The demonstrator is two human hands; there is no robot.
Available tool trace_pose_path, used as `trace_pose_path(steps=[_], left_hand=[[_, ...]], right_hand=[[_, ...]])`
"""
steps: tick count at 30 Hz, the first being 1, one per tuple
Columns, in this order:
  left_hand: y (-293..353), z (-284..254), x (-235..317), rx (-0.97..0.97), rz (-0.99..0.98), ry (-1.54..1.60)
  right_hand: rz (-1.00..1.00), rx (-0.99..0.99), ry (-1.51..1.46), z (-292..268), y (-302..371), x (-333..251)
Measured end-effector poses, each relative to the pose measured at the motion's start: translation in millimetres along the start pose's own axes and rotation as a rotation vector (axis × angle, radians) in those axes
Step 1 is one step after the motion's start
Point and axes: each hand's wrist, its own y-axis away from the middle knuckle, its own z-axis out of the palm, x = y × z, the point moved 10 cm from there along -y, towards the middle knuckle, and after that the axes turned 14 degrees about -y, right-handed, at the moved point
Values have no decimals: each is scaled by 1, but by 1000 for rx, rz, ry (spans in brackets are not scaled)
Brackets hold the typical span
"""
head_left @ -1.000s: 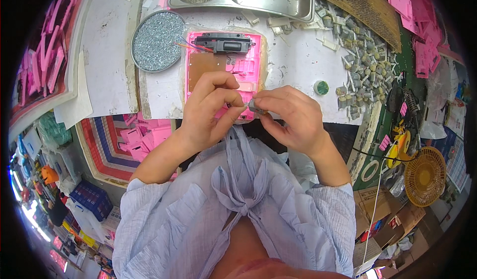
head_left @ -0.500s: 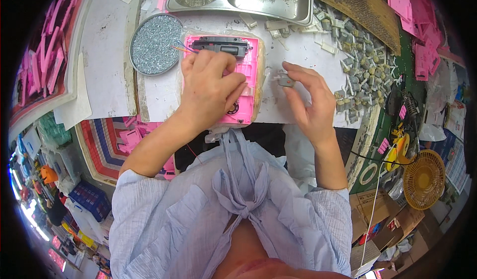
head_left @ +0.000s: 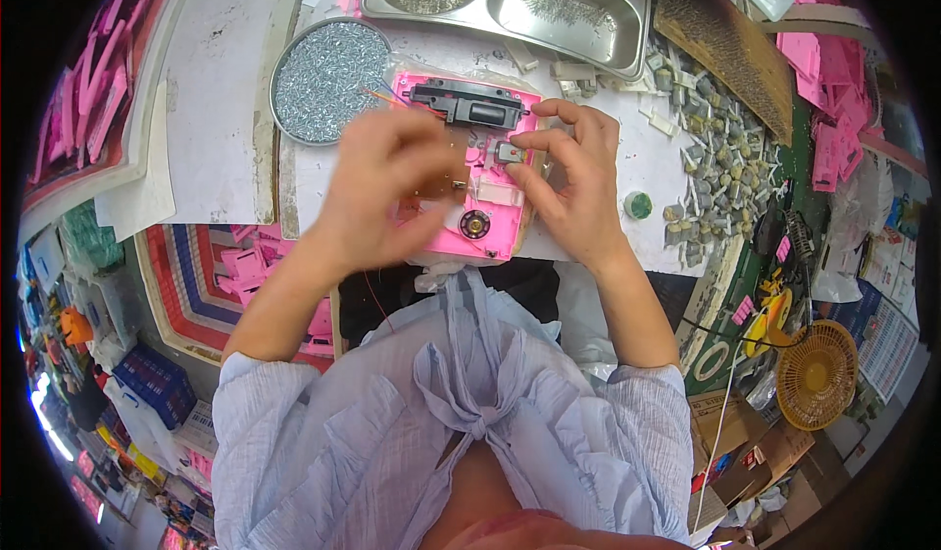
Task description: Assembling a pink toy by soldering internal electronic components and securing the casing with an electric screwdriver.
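A pink plastic casing (head_left: 505, 240) lies in front of me with its inside facing up. A long black part (head_left: 466, 102) spans its far end, and a round black part (head_left: 474, 224) sits near its close end. My right hand (head_left: 578, 173) pinches a small grey block-shaped part (head_left: 509, 152) between thumb and fingers, at the right side of the casing. My left hand (head_left: 377, 192) is over the casing's left side, smeared by motion, so its fingers cannot be made out. Thin coloured wires (head_left: 384, 96) stick out at the casing's far left corner.
A round tray of small screws (head_left: 328, 79) stands left of the casing. Behind it sits a steel tray (head_left: 500, 21) with small metal pieces in its compartments. Many grey block-shaped parts (head_left: 725, 158) are heaped at right, near a small green disc (head_left: 637, 205).
My right hand has moved left with the grey part, from beside the casing to over it. My left hand has shifted left, uncovering the casing's middle. The green disc has come into sight.
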Motion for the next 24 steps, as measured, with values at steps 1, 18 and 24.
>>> trace_pose_path(steps=[1,18,24], left_hand=[[-4,-6,-9,36,-24,-152],[18,-9,-11,189,-20,-432],[15,-10,-8,195,-11,-420]], right_hand=[[2,3,3,-1,-1,-3],[30,-39,140,-5,-18,-26],[-304,-97,163,29,-40,-62]])
